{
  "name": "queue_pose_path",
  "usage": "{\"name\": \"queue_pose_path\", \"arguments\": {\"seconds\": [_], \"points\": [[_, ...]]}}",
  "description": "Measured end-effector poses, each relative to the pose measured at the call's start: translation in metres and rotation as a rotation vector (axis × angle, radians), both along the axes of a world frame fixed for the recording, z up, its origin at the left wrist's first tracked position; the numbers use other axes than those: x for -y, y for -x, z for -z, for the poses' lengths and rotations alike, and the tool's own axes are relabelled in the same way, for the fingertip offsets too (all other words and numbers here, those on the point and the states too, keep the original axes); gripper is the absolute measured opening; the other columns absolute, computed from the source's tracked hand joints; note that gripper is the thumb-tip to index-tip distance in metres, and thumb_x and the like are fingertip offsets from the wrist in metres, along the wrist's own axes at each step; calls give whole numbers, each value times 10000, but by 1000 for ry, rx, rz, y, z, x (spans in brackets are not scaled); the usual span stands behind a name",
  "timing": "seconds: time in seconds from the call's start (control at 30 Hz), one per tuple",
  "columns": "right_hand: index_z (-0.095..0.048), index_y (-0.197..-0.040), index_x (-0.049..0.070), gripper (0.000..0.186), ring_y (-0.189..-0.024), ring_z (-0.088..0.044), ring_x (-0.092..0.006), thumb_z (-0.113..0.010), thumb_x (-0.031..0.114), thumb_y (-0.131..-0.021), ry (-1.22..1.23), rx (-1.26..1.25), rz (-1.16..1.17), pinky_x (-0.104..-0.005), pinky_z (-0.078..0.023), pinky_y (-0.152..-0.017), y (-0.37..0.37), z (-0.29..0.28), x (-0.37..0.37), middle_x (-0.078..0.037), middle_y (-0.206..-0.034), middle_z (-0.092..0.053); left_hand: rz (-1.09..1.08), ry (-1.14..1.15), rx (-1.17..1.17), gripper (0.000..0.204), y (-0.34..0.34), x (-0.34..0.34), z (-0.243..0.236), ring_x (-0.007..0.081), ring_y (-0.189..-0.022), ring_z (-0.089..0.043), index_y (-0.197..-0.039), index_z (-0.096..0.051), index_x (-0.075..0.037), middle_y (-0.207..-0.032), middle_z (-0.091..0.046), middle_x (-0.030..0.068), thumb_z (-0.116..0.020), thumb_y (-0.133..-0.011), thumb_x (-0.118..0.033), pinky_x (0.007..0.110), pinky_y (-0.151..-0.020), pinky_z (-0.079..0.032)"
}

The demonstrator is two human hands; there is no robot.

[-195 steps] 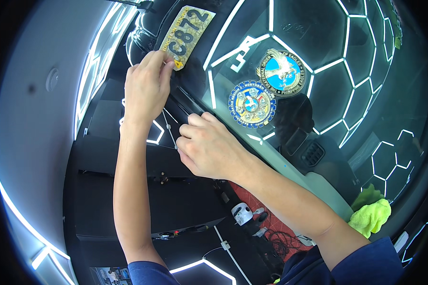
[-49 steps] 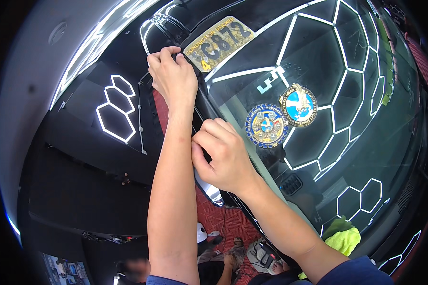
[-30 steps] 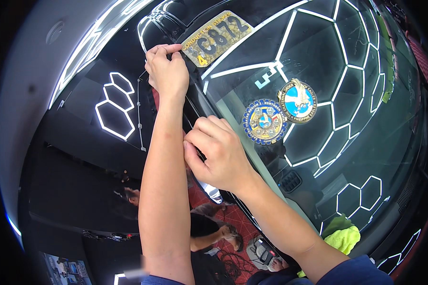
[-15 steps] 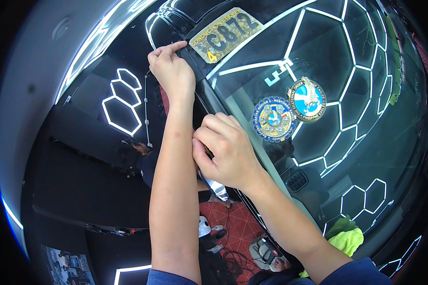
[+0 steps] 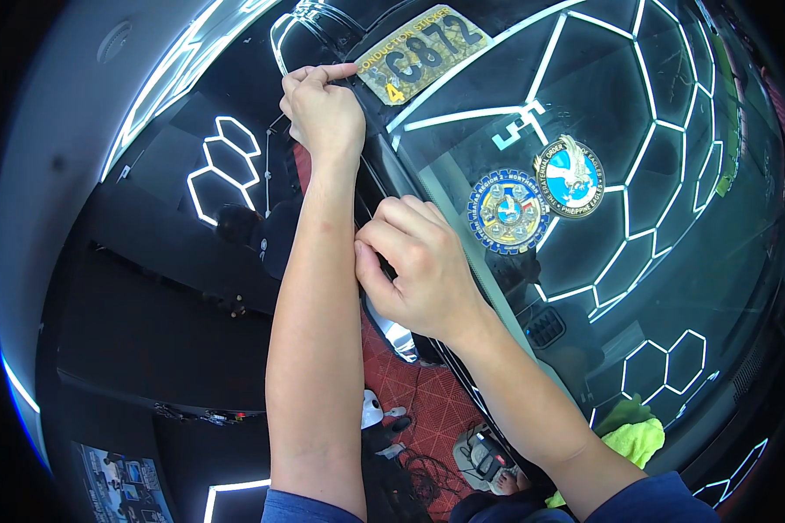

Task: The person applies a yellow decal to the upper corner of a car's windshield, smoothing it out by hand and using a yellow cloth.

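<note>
My left hand (image 5: 324, 109) reaches far along the black edge trim (image 5: 380, 166) beside a car's windshield (image 5: 685, 288). Its index finger stretches to the corner of a rectangular yellowish plate sticker (image 5: 423, 54) behind the glass; the other fingers curl in. Nearer to me, my right hand (image 5: 420, 266) is closed, thumb against bent index finger, over the same trim. Whatever either hand pinches is hidden or too thin to make out. Two round emblems, one blue-toothed (image 5: 508, 212) and one with an eagle (image 5: 570, 180), lie right of my right hand.
A yellow-green cloth (image 5: 635, 442) rests at the windshield's lower right. Below the car's side, a red tiled floor (image 5: 414, 383) holds cables (image 5: 427, 475) and a grey case (image 5: 484, 458). Another person (image 5: 257, 231) is low at the left, by a dark wall with lit hexagons.
The view has shifted slightly, and both hands keep nearly the same places along the trim. The other person at the left has moved upward in the picture, partly behind my left forearm.
</note>
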State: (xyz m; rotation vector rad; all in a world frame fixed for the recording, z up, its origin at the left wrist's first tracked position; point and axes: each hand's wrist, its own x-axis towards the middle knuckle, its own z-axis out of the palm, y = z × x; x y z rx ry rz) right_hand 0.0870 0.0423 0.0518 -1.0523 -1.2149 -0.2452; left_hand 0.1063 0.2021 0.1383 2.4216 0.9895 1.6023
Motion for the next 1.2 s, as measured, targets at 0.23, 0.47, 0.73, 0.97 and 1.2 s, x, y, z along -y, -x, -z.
{"name": "queue_pose_path", "arguments": {"seconds": [0.23,0.47,0.73,0.97,1.2], "points": [[-574,-748,18,86,-746,-512,-270,-626,73,-788,21,24,8,-396,-401,-683,0,0,1,-94,-759,-507,8,-1,4,363,3,1,2,285,-1164,-478,-923,-762,-185,-1180,-500,68,-453,-859,-5,446,-972,-399],[-548,-722,22,99,-753,-508,-279,-619,61,-779,8,13,14,-404,-402,-686,0,-1,2,-105,-761,-497,-41,-33,-24,364,1,4,0,290,-1162,-475,-963,-752,-198,-1180,-490,71,-455,-862,-14,470,-965,-395],[-549,-719,23,98,-764,-511,-276,-618,55,-781,10,-3,13,-403,-407,-691,1,-3,3,-105,-765,-497,-29,-4,-60,378,3,1,-3,298,-1157,-476,-961,-757,-190,-1183,-504,73,-447,-860,2,474,-973,-388],[-553,-719,19,94,-769,-512,-276,-620,51,-776,-1,-6,8,-403,-410,-699,1,-4,3,-105,-770,-498,29,-34,58,387,1,-1,-1,290,-1154,-473,-981,-750,-197,-1177,-488,78,-440,-862,3,453,-968,-389],[-544,-708,20,108,-766,-508,-279,-622,52,-774,1,-8,9,-406,-409,-697,2,-2,3,-107,-765,-493,-38,-45,-85,409,4,1,-2,293,-1152,-470,-1044,-731,-237,-1177,-487,74,-455,-855,-1,449,-972,-387]]}}
